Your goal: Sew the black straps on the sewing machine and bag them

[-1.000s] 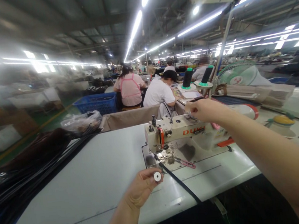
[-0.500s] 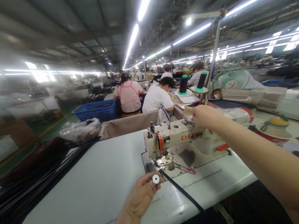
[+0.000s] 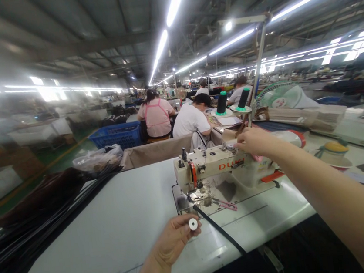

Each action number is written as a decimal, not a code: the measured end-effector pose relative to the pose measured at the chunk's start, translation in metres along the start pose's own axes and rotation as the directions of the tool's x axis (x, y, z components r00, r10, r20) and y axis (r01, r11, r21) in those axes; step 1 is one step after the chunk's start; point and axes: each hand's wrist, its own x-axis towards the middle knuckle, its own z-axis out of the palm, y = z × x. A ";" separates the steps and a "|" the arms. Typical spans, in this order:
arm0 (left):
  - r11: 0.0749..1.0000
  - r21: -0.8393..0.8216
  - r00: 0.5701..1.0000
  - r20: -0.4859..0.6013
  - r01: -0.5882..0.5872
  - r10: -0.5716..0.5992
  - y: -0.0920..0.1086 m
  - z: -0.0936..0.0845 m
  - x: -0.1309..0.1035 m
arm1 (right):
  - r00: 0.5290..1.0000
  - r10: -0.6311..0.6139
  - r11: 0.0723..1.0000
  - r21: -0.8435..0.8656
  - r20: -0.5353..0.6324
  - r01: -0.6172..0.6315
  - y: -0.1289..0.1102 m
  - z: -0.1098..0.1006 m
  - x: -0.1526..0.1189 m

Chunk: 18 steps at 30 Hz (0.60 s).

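Note:
A small white-faced bobbin (image 3: 193, 220) with a dark centre hole is pinched in my left hand (image 3: 172, 239), in front of the sewing machine's needle area. My right hand (image 3: 251, 141) reaches to the top of the cream sewing machine (image 3: 206, 160), close to the metal winder parts on its arm. Its fingers are drawn together there; what they grip is hidden. A black strip (image 3: 220, 229) runs from near the needle plate over the table's front edge. Pink-handled snips (image 3: 227, 205) lie on the machine bed.
Black cord or strips (image 3: 62, 211) hang across the table's left side. Two dark thread cones (image 3: 221, 104) stand behind the machine. A green fan (image 3: 279, 94) and a yellow-topped spool (image 3: 334, 149) are to the right. Co-workers sit ahead, beside a blue crate (image 3: 116, 136).
My right hand has come slightly down and its wrist has turned over the machine top. My left hand, still with the bobbin, has shifted slightly right and down.

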 end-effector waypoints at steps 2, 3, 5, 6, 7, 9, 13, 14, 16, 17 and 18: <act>1.000 0.012 0.999 0.035 0.023 -0.023 0.000 0.001 0.001 | 0.999 -0.025 1.000 -0.008 0.033 0.025 0.007 0.001 0.001; 0.999 0.018 0.998 0.054 0.033 -0.033 0.000 0.002 0.001 | 0.999 -0.012 1.000 -0.012 0.031 0.012 0.007 0.003 0.002; 0.998 0.029 0.995 0.088 0.047 -0.049 0.002 0.004 0.001 | 0.999 0.028 0.999 -0.029 -0.032 -0.029 0.001 0.008 0.003; 0.998 0.031 0.993 0.101 0.053 -0.056 0.003 0.004 0.000 | 0.996 0.030 0.999 -0.040 -0.079 -0.033 -0.005 0.011 0.003; 0.998 0.032 0.992 0.111 0.058 -0.061 0.003 0.005 -0.001 | 0.992 0.015 0.999 -0.050 -0.126 -0.022 -0.012 0.013 0.003; 0.998 0.023 0.991 0.118 0.061 -0.064 0.005 0.006 -0.004 | 0.981 -0.068 0.996 -0.061 -0.179 0.058 -0.023 0.013 0.004; 0.998 0.011 0.993 0.104 0.058 -0.059 0.005 0.006 -0.006 | 0.989 -0.135 0.981 -0.149 -0.055 0.125 -0.030 0.003 0.003; 0.998 0.014 0.993 0.102 0.065 -0.066 0.005 0.006 -0.006 | 0.994 -0.103 0.979 -0.179 -0.040 0.095 -0.030 0.000 0.002; 0.996 0.025 0.990 0.108 0.090 -0.092 0.005 0.006 -0.004 | 0.995 -0.061 0.975 -0.218 -0.078 0.042 -0.032 -0.001 0.001; 0.994 0.031 0.988 0.115 0.104 -0.107 0.005 0.007 -0.004 | 0.991 -0.079 0.973 -0.225 -0.107 0.053 -0.034 -0.001 0.000; 0.993 0.035 0.986 0.120 0.114 -0.117 0.005 0.007 -0.003 | 0.986 -0.111 0.970 -0.231 -0.124 0.080 -0.036 -0.001 0.000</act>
